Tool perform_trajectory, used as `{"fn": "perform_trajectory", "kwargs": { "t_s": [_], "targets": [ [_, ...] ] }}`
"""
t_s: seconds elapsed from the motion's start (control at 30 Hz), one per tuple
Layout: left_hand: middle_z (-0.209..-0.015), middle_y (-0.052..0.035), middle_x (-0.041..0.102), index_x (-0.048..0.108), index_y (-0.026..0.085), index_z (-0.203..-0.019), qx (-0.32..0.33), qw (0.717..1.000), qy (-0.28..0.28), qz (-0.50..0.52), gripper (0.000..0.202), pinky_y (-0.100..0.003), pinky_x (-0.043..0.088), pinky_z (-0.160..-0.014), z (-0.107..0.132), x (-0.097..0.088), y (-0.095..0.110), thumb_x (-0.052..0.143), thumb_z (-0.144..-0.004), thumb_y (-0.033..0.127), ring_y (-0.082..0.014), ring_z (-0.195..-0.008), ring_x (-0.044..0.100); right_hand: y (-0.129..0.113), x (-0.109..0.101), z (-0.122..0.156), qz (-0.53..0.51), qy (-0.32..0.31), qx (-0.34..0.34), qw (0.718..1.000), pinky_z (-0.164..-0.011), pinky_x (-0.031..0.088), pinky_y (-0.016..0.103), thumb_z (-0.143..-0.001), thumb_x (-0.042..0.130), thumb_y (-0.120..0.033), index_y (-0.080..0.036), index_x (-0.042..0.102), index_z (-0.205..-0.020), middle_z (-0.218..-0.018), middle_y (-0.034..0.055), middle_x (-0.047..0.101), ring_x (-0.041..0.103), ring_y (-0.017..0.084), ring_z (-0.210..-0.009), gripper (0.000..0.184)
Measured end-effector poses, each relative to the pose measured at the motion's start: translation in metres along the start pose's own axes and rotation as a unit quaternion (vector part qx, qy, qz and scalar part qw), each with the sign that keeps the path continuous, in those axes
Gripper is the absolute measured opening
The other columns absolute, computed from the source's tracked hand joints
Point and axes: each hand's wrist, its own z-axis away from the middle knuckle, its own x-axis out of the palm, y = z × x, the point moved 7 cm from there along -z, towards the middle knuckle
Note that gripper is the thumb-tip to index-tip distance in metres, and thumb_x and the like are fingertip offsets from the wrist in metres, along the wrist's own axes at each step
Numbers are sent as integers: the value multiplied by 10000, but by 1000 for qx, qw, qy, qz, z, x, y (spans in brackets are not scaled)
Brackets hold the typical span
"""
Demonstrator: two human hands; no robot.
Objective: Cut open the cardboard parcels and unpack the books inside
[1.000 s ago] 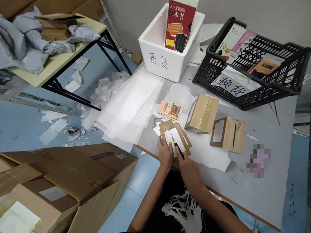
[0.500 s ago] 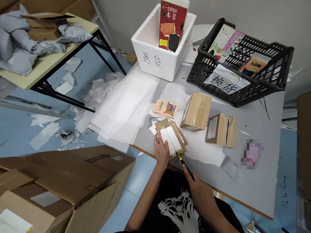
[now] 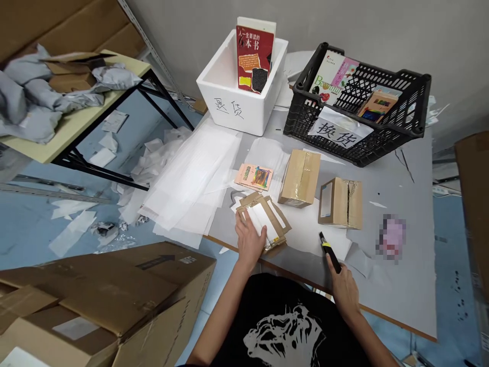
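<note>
My left hand (image 3: 249, 240) lies on the near edge of a flattened cardboard mailer (image 3: 278, 218), its fingers over a white paper sheet (image 3: 260, 216) in the mailer's middle. My right hand (image 3: 344, 291) grips a yellow-and-black box cutter (image 3: 330, 253) with its tip pointing away from me, and stands apart from the mailer on the grey table (image 3: 397, 285). A small colourful book (image 3: 254, 177) lies beyond the mailer. Two taped cardboard packages (image 3: 300, 178) (image 3: 341, 204) sit to its right.
A white foam box (image 3: 229, 109) marked 退货 holds an upright book (image 3: 254, 58). A black plastic crate (image 3: 359, 145) labelled 换货 holds several books. White foam sheets (image 3: 191, 178) cover the table's left side. A large cardboard carton (image 3: 114, 290) stands at lower left, and paper scraps litter the blue floor (image 3: 214, 285).
My right hand has drawn the box cutter away from the mailer, to the right. My left hand stays on the mailer, and the whole view has shifted slightly.
</note>
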Motion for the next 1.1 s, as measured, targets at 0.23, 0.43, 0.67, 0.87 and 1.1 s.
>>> {"fn": "perform_trajectory", "kwargs": {
  "t_s": [0.23,0.43,0.67,0.87,1.1],
  "targets": [
    [-1505,-254,85,49,131,-1481,-49,997,-27,58,865,-534,355,-1025,11,6,-3,534,-809,380,-397,-1390,197,-16,8,-11,-144,56,23,988,-825,472,510,-912,360,-309,-186,530,-1279,-1160,189,533,547,331,-1038,423],
    [-1479,-264,144,3,105,-1476,-74,993,-30,85,945,-484,356,-1043,12,12,-4,583,-778,370,-372,-1359,298,-121,-71,-93,-393,-4,-73,916,-980,431,394,-944,325,-396,-182,319,-1429,-1354,144,463,453,236,-1244,530],
    [-1419,-274,319,-30,29,-1460,-103,991,-51,68,955,-414,389,-1022,5,16,-7,575,-788,334,-329,-1325,373,-178,-73,-130,-336,-92,-108,931,-955,442,392,-875,477,-267,-118,280,-1454,-1272,166,560,491,279,-1222,630],
    [-1326,-267,435,21,40,-1471,-136,987,-70,-40,859,-396,483,-813,2,10,3,475,-838,404,-324,-1035,614,-183,-72,-129,-293,-153,-109,937,-925,453,400,-890,433,-235,-45,115,-1489,-1360,235,459,474,323,-1231,705],
    [-1370,-290,402,13,-11,-1456,-107,984,-141,-14,947,-368,447,-886,-12,11,-2,557,-733,271,-346,-1159,543,-189,-71,-123,-317,-181,-139,921,-914,463,438,-879,432,-257,-39,-65,-1485,-1437,267,334,440,343,-1255,814]
  ]
}}
